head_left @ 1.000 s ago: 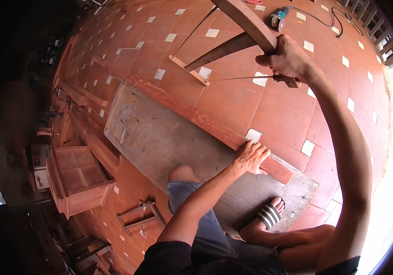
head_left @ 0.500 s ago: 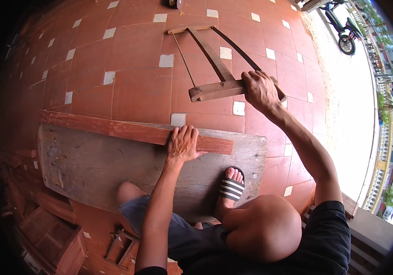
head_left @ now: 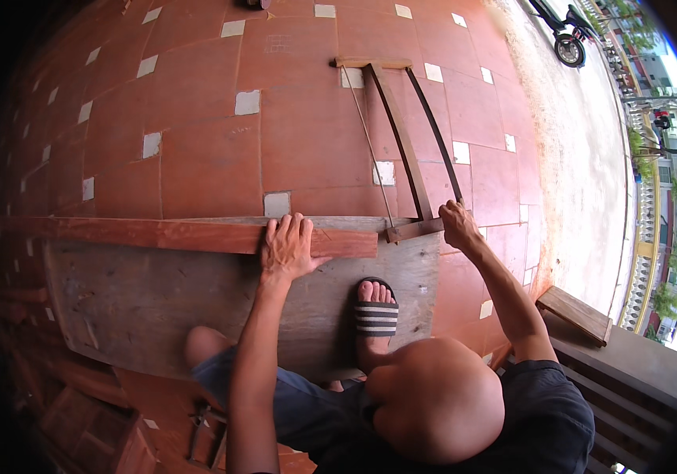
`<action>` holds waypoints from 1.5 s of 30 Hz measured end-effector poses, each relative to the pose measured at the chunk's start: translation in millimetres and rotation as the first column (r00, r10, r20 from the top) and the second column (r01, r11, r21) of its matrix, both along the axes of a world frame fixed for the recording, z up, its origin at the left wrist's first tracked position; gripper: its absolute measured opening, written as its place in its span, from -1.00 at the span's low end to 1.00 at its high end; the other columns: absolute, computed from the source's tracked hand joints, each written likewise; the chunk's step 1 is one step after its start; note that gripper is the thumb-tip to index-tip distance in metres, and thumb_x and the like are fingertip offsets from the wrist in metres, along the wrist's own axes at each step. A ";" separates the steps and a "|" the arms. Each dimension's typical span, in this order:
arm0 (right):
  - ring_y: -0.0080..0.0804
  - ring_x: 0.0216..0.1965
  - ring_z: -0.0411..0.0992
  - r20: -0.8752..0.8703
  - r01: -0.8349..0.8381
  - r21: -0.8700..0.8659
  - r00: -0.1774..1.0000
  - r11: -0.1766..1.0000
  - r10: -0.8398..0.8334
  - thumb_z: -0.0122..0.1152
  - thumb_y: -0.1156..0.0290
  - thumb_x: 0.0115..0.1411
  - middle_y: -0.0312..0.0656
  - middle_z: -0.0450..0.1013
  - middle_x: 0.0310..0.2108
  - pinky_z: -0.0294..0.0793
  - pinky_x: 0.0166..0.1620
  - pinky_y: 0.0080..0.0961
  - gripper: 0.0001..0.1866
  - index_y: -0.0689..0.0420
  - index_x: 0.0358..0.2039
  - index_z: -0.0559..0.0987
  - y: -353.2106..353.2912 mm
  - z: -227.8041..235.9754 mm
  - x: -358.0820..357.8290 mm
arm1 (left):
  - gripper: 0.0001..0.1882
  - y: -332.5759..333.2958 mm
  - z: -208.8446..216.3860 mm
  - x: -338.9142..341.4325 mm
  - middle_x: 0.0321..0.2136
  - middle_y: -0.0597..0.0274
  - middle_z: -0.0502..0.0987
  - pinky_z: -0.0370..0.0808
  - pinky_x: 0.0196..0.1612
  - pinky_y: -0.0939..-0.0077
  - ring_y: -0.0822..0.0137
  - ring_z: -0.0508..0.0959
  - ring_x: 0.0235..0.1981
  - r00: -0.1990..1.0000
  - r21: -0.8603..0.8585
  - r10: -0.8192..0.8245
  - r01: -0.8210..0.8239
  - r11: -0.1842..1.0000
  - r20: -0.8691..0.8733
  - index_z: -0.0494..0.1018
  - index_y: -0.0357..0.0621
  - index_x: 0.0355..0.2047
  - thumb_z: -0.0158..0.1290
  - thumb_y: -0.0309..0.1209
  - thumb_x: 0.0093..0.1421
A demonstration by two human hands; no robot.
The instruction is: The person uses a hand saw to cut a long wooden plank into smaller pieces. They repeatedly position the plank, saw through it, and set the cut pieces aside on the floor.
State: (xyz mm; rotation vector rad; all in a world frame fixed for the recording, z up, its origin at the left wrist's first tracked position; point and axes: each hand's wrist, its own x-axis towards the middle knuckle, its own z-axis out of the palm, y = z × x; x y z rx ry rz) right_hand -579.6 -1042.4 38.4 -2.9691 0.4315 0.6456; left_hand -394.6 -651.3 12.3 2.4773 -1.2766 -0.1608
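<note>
One plank (head_left: 157, 235) held under left hand (head_left: 287, 249), frame saw (head_left: 398, 142) in right hand (head_left: 461, 225)

A red tiled floor (head_left: 204, 162) with small pale squares (head_left: 247, 102) meets bright paving (head_left: 583, 158), where a motorbike (head_left: 569, 50) stands near a balustrade (head_left: 644, 237).
</note>
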 end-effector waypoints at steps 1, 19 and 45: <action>0.04 0.01 0.48 -0.028 -0.026 -0.033 0.999 0.999 0.025 0.27 0.68 0.00 0.08 0.48 -0.08 0.54 0.09 -0.13 -0.67 0.28 -0.16 0.53 13.5 5.5 5.4 | -0.08 3.8 1.4 1.2 -0.09 0.03 0.51 0.34 0.04 0.08 0.08 0.49 -0.04 1.000 0.021 0.013 -0.013 1.000 -0.002 0.44 -0.19 -0.05 0.46 0.26 -0.21; 0.06 0.24 0.48 0.426 -0.250 0.407 0.903 0.878 0.060 0.55 0.25 0.01 0.06 0.49 0.23 0.47 0.25 -0.09 -0.41 0.21 0.01 0.53 220.3 -9.4 89.6 | 0.23 170.1 65.7 190.0 0.13 0.14 0.56 0.36 0.26 0.13 0.12 0.53 0.16 0.959 0.402 -0.025 0.141 0.905 -0.281 0.38 -0.12 0.24 0.62 0.09 -0.47; 0.00 0.09 0.58 0.394 -0.242 0.447 0.918 0.861 0.054 0.53 0.33 0.00 -0.02 0.57 0.08 0.61 0.10 -0.17 -0.48 0.15 -0.03 0.56 210.6 -6.0 100.2 | -0.09 237.5 61.2 211.6 0.31 -0.11 0.45 0.47 0.34 0.15 -0.02 0.50 0.28 0.952 0.632 0.137 0.070 0.771 -0.273 0.46 -0.25 0.27 0.44 -0.54 -0.20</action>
